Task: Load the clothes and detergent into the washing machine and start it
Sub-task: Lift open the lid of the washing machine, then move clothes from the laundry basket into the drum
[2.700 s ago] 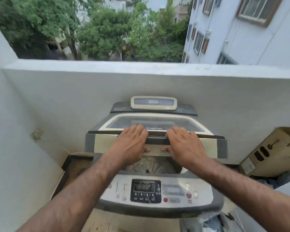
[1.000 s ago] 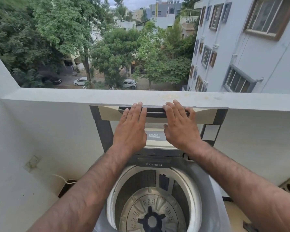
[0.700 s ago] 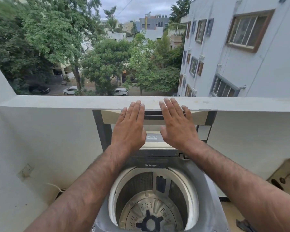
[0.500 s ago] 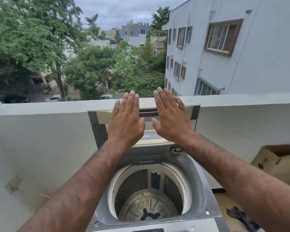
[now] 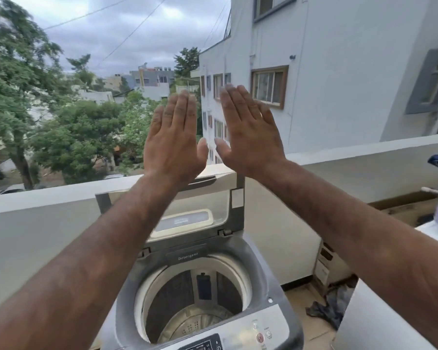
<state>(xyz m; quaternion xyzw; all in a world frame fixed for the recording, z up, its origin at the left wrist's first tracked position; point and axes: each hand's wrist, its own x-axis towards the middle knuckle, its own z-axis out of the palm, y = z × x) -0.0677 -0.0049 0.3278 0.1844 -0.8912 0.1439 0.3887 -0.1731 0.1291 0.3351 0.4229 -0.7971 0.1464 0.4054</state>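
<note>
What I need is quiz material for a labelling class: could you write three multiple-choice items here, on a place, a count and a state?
1. Where is the Detergent label? A on the control panel; B behind the drum opening; C on the floor.
2. How many hands are raised and empty? A none; B one; C two.
3. How is the lid? A shut flat; B standing upright; C taken off.
Key: 1 B, it sits just behind the drum. 2 C, left hand and right hand both hold nothing. 3 B, it stands up behind the drum.
</note>
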